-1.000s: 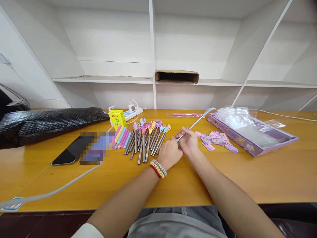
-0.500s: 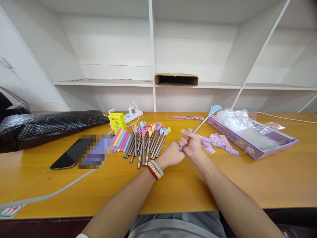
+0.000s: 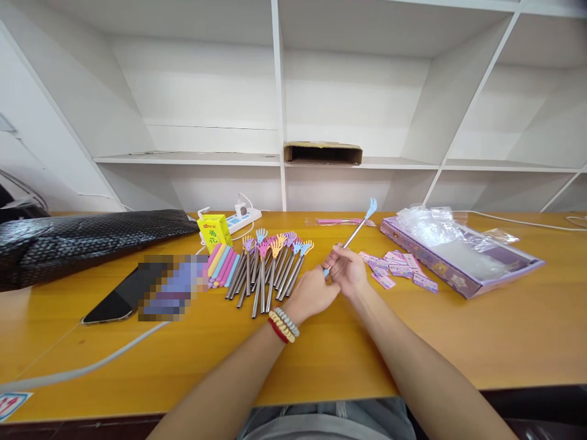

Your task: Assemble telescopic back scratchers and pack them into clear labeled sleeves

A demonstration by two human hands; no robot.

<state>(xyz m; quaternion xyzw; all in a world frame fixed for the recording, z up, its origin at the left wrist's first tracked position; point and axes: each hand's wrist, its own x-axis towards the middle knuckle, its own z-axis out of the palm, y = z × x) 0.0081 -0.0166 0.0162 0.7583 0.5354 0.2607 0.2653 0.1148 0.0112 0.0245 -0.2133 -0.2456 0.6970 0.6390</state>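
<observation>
A metal rod with a blue hand-shaped head (image 3: 371, 208) slants up and to the right from my two hands. My right hand (image 3: 349, 269) is wrapped round the rod. My left hand (image 3: 314, 295), with beaded bracelets at the wrist, is closed on the blue handle at the rod's lower end. Just left of my hands lie several metal rods (image 3: 260, 286) with coloured hand-shaped heads. Beside them is a stack of pastel handles (image 3: 224, 266). Small printed purple cards (image 3: 400, 269) are scattered to the right of my right hand.
A purple box (image 3: 468, 284) with clear plastic bags (image 3: 428, 223) is at the right. A wrapped pink item (image 3: 339, 222) lies at the back. Left are a yellow carton (image 3: 213, 232), a power strip (image 3: 245, 220), a black phone (image 3: 119, 296) and a black plastic-wrapped bundle (image 3: 92, 238).
The blue head has turned and now shows side-on. My right hand's fingers have loosened somewhat around the rod. The view has shifted slightly.
</observation>
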